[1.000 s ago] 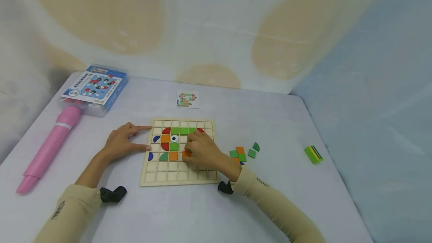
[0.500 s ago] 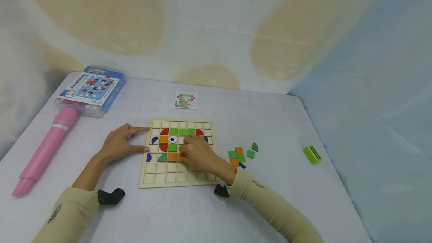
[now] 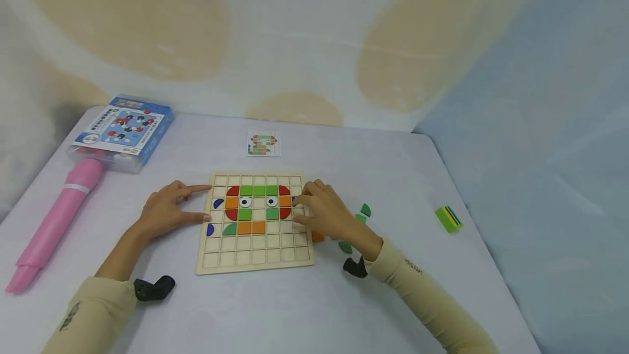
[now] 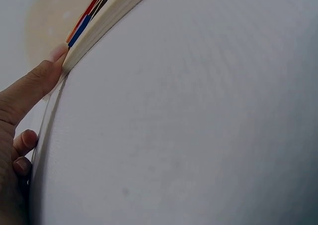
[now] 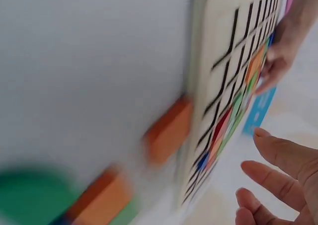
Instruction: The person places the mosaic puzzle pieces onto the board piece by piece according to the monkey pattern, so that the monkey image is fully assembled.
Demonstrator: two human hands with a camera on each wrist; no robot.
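A wooden grid board [image 3: 228, 259] lies flat, with coloured tiles set in its cells as a face with two eye tiles [image 3: 272, 201]. My left hand [image 3: 167, 206] touches the board's left edge with thumb and forefinger extended; the left wrist view shows the thumb [image 4: 42, 78] against the rim. Over the board's right edge is my right hand [image 3: 329, 212], fingers apart and holding nothing. It hides part of a blue tile [image 3: 293, 201]. Below the green and red tiles, two orange square tiles [image 3: 258, 227] sit side by side.
Right of the board lie loose tiles: an orange one [image 3: 318, 236] at its edge, green quarter-rounds [image 3: 366, 210], others partly hidden. A pattern card [image 3: 263, 143] lies behind it. A boxed set [image 3: 123, 133] and pink tube [image 3: 56, 223] stand left; a green block [image 3: 449, 219] lies far right.
My right hand has let go of an orange square tile, now in the board's grid, and moved right to the board's edge. My left hand stays at the left edge.
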